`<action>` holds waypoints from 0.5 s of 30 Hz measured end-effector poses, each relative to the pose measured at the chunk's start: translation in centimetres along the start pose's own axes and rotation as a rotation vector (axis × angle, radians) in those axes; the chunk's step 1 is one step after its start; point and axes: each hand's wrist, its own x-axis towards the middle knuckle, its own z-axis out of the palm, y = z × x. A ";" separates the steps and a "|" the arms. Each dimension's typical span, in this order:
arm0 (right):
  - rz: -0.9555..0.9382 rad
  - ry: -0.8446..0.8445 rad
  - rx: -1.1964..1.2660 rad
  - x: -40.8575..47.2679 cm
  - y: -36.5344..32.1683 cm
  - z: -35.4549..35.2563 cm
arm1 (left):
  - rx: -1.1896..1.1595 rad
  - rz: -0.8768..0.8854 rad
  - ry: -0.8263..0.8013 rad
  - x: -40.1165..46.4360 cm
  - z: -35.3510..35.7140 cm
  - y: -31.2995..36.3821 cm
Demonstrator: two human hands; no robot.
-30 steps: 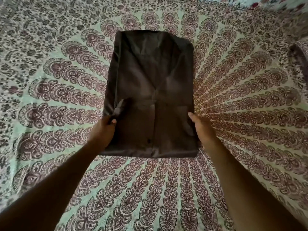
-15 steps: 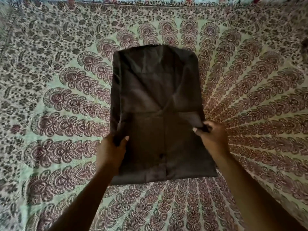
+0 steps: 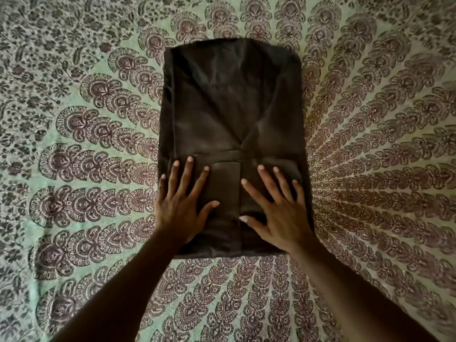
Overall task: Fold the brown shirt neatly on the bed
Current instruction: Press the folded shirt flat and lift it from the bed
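The brown shirt (image 3: 229, 102) lies flat on the bed as a tall narrow rectangle, its sides folded in and both sleeve ends laid across the lower half. My left hand (image 3: 181, 201) rests palm down with spread fingers on the lower left of the shirt. My right hand (image 3: 276, 208) presses flat on the lower right, fingers fanned. Neither hand grips any cloth. The near hem shows just below my wrists.
The bed is covered by a green sheet (image 3: 74, 144) printed with maroon paisley rows that fan out from the centre. The sheet fills the whole view around the shirt.
Both hands let go of the shirt's side edges and now lie flat on its lower half. The sleeve ends now lie smooth across the front. The camera has come closer.
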 end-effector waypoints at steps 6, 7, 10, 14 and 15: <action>0.183 -0.045 -0.081 -1.7 6.2 -1.2 | -0.077 -0.005 -0.073 0.1 -0.7 -0.3; 0.189 -0.046 -0.085 -2.0 6.4 -1.7 | -0.092 -0.020 -0.074 -0.2 -1.4 -0.2; 0.081 0.058 -0.085 -3.8 5.8 -3.2 | -0.118 0.056 0.035 -2.9 -3.6 0.1; -0.296 0.133 -0.039 -8.3 3.6 -2.0 | -0.016 0.395 -0.024 -9.3 -3.5 -0.9; -0.345 0.108 -0.047 -9.2 3.3 -1.2 | 0.012 0.422 -0.075 -10.5 -2.8 -1.4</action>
